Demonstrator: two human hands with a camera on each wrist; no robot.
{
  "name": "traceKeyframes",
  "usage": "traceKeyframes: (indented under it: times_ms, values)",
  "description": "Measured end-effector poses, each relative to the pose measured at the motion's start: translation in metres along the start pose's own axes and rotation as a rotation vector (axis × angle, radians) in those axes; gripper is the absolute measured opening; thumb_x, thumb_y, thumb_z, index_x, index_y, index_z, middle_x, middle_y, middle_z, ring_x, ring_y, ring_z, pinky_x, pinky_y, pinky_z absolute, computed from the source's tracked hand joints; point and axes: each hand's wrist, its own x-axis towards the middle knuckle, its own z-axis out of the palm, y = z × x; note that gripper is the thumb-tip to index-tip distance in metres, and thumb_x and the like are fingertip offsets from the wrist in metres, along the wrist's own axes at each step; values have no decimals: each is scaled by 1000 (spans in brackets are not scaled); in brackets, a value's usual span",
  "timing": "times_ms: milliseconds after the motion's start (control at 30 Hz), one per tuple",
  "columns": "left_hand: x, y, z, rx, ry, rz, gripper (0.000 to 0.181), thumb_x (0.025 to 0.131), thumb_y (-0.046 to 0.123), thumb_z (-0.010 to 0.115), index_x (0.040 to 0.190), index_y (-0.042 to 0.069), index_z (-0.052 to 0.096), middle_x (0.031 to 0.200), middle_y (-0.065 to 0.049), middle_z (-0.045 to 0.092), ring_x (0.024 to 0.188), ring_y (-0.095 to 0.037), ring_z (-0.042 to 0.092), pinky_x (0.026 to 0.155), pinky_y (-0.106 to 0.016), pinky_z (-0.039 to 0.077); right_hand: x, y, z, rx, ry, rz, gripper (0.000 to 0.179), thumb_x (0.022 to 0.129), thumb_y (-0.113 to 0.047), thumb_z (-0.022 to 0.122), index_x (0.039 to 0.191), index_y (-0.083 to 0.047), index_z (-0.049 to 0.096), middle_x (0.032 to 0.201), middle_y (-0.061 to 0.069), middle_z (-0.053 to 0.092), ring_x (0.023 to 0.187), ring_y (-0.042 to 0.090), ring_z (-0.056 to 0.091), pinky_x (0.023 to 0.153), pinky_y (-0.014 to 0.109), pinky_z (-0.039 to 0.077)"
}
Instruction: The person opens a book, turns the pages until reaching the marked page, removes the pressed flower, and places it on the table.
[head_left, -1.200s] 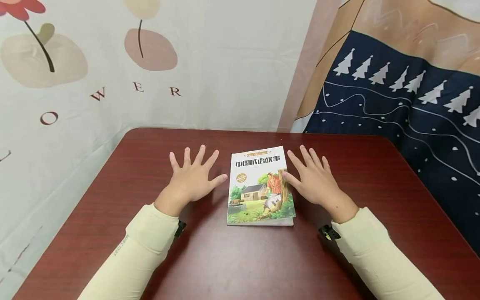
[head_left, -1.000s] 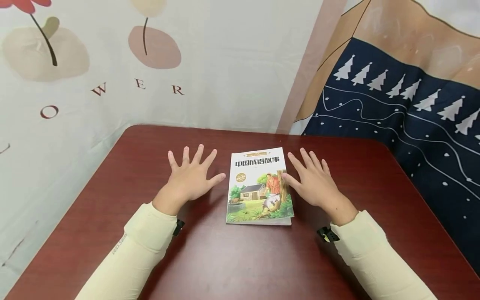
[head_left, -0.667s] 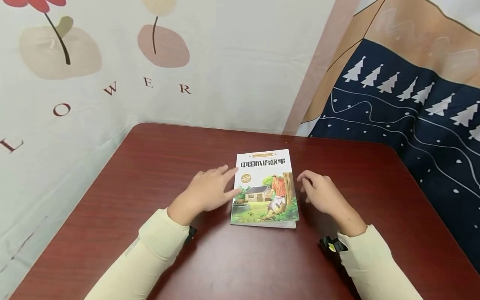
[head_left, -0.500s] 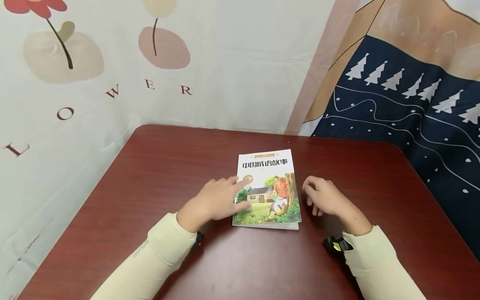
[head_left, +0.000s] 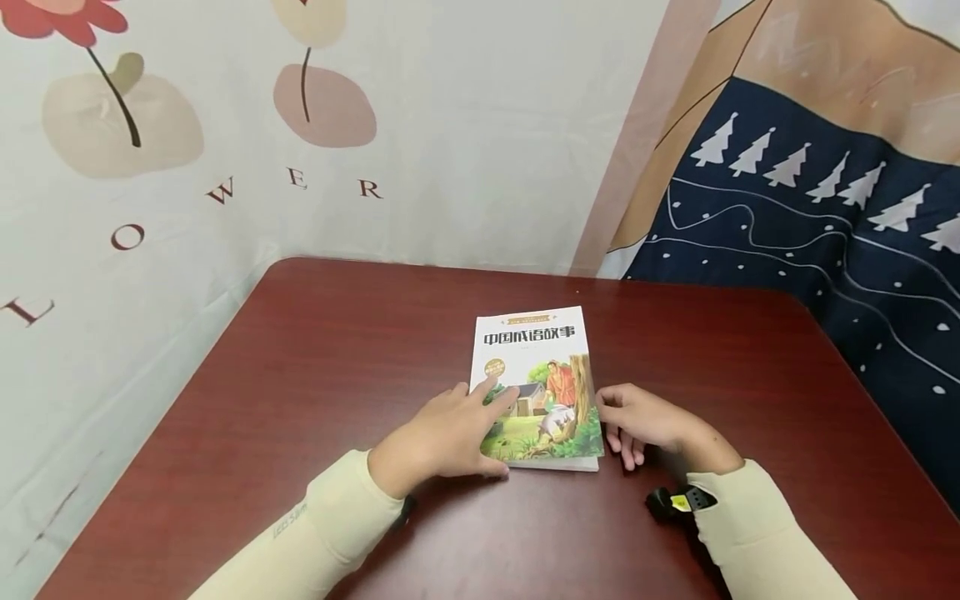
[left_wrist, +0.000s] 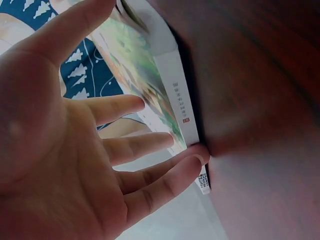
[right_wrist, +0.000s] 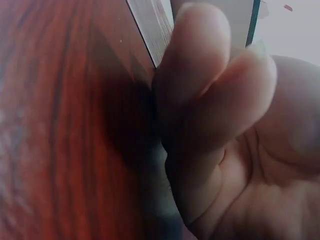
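Note:
A paperback storybook [head_left: 536, 350] with a white, illustrated cover and black Chinese title lies on the table. Across its lower left part is my left hand [head_left: 453, 429], fingers spread and thumb near the bottom left corner. The left wrist view shows my left hand's fingers [left_wrist: 150, 192] extended along the book's white spine [left_wrist: 175, 95]. At the right edge of the book, my right hand [head_left: 652, 421] has bent fingers, with index finger and thumb close to the cover edge. In the right wrist view, curled fingers [right_wrist: 195, 55] hide whether they grip the book, whose page edges [right_wrist: 150, 22] show beside them.
The reddish-brown wooden table [head_left: 337, 333] extends around the book on all sides. Behind it hangs a pale cloth [head_left: 480, 125] with flower prints and letters. A navy cloth [head_left: 825, 242] with white trees hangs at the right. Black bands [head_left: 678, 502] sit at the wrists.
My left hand has moved right and nearer, from beside the book onto its lower left. My right hand's spread fingers have bent, and it has come down to the book's right edge.

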Motion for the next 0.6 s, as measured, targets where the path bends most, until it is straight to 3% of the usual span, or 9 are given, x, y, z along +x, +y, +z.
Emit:
traceKeyframes:
  times_ms: [233,600]
  values:
    - [2,1,4,30,25,0,101,79,61,76,159,24,27,163,-16,30,130,-48,49,111,-52,41,6,7,-1,73,4,-20,23,103,-19,51,94,2,50,59,6,59,40,13,61,38,24,47]
    - [0,3,2,50,18,1,96,83,60,73,159,24,27,162,-15,31,126,-46,52,108,-50,44,7,9,3,8,30,-48,13,93,-6,59,94,3,51,57,6,60,36,11,57,35,24,45]
